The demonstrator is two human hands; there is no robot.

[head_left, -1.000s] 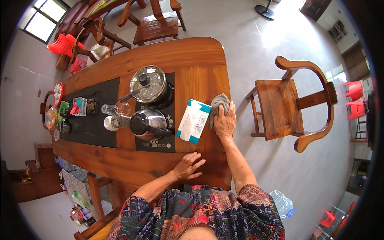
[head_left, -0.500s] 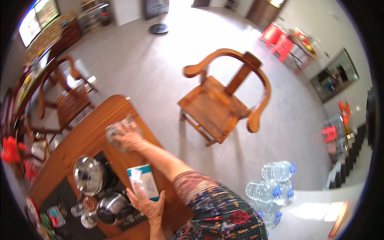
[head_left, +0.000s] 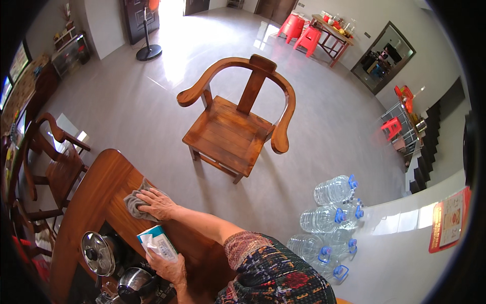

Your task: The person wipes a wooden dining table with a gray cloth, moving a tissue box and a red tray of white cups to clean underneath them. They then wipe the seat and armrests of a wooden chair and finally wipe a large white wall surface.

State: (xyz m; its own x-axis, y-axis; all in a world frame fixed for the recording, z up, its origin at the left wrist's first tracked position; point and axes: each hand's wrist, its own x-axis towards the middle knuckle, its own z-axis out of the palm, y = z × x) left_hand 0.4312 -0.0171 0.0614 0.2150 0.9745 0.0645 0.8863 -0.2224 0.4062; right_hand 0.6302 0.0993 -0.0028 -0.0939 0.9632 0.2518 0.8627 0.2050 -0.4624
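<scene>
My right hand (head_left: 158, 203) lies over a crumpled grey cloth (head_left: 132, 205), pressing it onto the brown wooden table (head_left: 104, 175) close to its far right edge. The fingers rest along the cloth, which bunches out past them on the left. Nearer to me, my left hand (head_left: 171, 271) grips a white and teal tissue pack (head_left: 161, 244) by its lower end. A white tissue sticks out of the pack's opening. Left of that hand, a shiny metal kettle (head_left: 135, 285) stands in front of a pot with a glass lid (head_left: 96, 253).
A wooden armchair (head_left: 230, 134) stands beyond the table. Several large water bottles (head_left: 320, 219) with blue caps are on the floor at right. Another wooden chair (head_left: 63, 175) is at left. Farther off are a black fan base (head_left: 149, 52) and red stools (head_left: 308, 40).
My left hand, earlier spread over the tissue pack, now grips it, and the pack is tilted. The view has shifted; my right hand stays on the cloth.
</scene>
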